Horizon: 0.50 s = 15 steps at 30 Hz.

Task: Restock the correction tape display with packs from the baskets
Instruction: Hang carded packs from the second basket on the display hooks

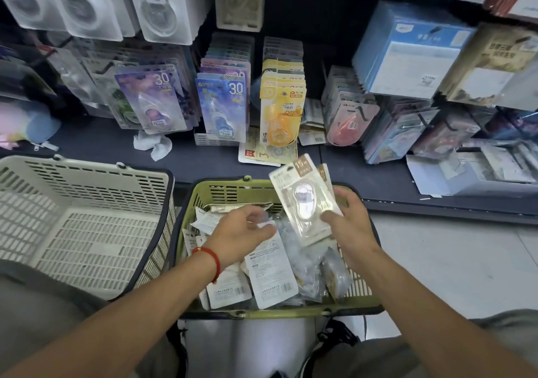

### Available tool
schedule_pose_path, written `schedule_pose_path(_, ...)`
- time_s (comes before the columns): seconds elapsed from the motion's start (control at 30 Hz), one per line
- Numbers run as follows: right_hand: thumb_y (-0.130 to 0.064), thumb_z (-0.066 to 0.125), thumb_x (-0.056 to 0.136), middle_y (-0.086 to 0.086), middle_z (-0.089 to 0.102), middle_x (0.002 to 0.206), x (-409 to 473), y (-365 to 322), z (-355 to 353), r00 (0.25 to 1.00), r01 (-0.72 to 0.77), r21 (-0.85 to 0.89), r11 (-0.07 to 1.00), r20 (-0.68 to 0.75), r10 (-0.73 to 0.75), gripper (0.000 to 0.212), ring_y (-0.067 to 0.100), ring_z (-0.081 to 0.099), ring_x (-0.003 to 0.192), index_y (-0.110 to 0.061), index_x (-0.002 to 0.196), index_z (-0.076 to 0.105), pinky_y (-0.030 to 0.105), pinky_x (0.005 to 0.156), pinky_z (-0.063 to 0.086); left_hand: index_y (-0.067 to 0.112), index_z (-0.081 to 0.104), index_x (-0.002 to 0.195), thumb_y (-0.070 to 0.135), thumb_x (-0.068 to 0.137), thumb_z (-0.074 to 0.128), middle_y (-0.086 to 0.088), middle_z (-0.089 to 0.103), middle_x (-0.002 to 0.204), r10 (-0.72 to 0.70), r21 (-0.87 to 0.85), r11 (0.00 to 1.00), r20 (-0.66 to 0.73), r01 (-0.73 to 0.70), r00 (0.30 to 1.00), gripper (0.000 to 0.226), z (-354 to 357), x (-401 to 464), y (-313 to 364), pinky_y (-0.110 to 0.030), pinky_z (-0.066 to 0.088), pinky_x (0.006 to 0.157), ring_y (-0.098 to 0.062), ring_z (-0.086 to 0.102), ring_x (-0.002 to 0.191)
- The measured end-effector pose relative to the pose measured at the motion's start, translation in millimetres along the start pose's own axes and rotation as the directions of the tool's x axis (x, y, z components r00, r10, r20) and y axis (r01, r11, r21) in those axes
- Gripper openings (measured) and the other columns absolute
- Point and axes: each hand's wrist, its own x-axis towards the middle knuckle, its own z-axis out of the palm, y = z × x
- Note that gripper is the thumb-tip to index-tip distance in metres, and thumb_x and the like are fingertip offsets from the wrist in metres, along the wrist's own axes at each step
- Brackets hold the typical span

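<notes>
1. Head view shows the right hand (348, 220) pinching a small fan of beige correction tape packs (305, 200) above the green basket (201, 200); a loose pinch could let the rear pack slip back in.
2. Left hand (244, 226) hovers over the basket's packs, fingers loosely curled, apparently holding nothing; blur keeps that unsure.
3. Both forearms reach forward from below, toward the display pegs (224, 98) beyond.

Both hands (294, 223) low, fingers curled.
</notes>
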Motion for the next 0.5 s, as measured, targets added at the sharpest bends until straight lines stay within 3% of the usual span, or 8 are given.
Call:
schedule_pose_path(0.07,0.015,0.062,0.089,0.004,0.081,0.108,-9,-9,11,0.989,-0.070,0.243,0.968,0.147,0.035,0.059,0.026,0.079,0.097,-0.025,0.131,0.060,0.042,0.071,0.065,0.012,0.058,0.140,0.042,0.088,0.081,-0.004,0.073,0.126,-0.154,-0.402,0.895,0.129,0.194,0.980,0.065,-2,-2,9,-0.037,0.057,0.101,-0.023,0.070,0.115)
schedule_pose_path(0.1,0.015,0.063,0.090,0.006,0.081,0.109,-14,-12,19,0.972,-0.101,0.307,0.946,0.232,0.028,0.057,0.026,0.079,0.097,-0.024,0.132,0.060,0.038,0.068,0.064,0.008,0.062,0.137,0.041,0.086,0.081,-0.008,0.076,0.123,-0.163,-0.531,0.812,0.195,0.244,0.967,0.064,-5,-3,11,-0.039,0.060,0.097,-0.024,0.073,0.111)
schedule_pose_path(0.17,0.006,0.065,0.095,0.006,0.079,0.116,-19,-11,32,0.924,-0.111,0.306,0.946,0.383,-0.016,0.049,0.026,0.078,0.102,-0.024,0.134,0.060,0.036,0.074,0.064,0.008,0.070,0.129,0.030,0.088,0.080,-0.010,0.079,0.120,-0.138,-0.654,0.721,0.190,0.230,0.972,0.048,-11,-3,11,-0.039,0.062,0.085,-0.025,0.077,0.105)
schedule_pose_path(0.27,-0.029,0.062,0.105,-0.004,0.075,0.124,-22,0,45,0.912,-0.013,0.101,0.995,0.409,-0.029,0.030,0.017,0.073,0.112,-0.029,0.135,0.062,0.034,0.090,0.060,0.007,0.070,0.125,0.002,0.089,0.077,-0.011,0.080,0.114,-0.201,-0.688,0.709,0.019,0.158,0.979,0.037,-23,0,2,-0.037,0.064,0.066,-0.024,0.080,0.092)
schedule_pose_path(0.33,-0.042,0.055,0.107,-0.002,0.066,0.136,-19,16,48,0.943,0.134,-0.225,0.965,0.328,-0.054,0.035,0.014,0.065,0.118,-0.030,0.140,0.057,0.035,0.099,0.055,0.008,0.064,0.128,-0.005,0.087,0.078,-0.011,0.079,0.116,-0.276,-0.673,0.724,-0.082,0.152,0.958,0.045,-33,2,-7,-0.045,0.064,0.073,-0.028,0.079,0.098)
schedule_pose_path(0.37,-0.043,0.055,0.107,0.002,0.059,0.144,-18,26,50,0.937,0.222,-0.424,0.878,0.341,-0.072,0.043,0.016,0.060,0.123,-0.026,0.146,0.053,0.038,0.105,0.052,0.010,0.061,0.129,-0.006,0.086,0.079,-0.010,0.078,0.117,-0.308,-0.668,0.729,-0.129,0.147,0.942,0.049,-39,3,-11,-0.048,0.063,0.078,-0.029,0.077,0.101)
schedule_pose_path(0.43,-0.052,0.056,0.104,0.008,0.040,0.159,-23,52,59,0.891,0.378,-0.711,0.593,0.453,-0.026,0.066,0.024,0.044,0.140,-0.019,0.159,0.038,0.044,0.117,0.042,0.014,0.056,0.127,-0.006,0.084,0.081,-0.008,0.078,0.115,-0.348,-0.665,0.735,-0.203,0.132,0.915,0.053,-47,5,-18,-0.052,0.063,0.080,-0.029,0.077,0.099)
schedule_pose_path(0.5,-0.069,0.054,0.096,0.009,0.020,0.167,-34,75,72,0.854,0.469,-0.805,0.363,0.518,0.045,0.096,0.030,0.026,0.150,-0.014,0.166,0.018,0.048,0.121,0.033,0.020,0.054,0.120,-0.006,0.083,0.081,-0.005,0.078,0.111,-0.365,-0.661,0.741,-0.249,0.118,0.897,0.053,-53,5,-21,-0.051,0.064,0.075,-0.026,0.078,0.092)
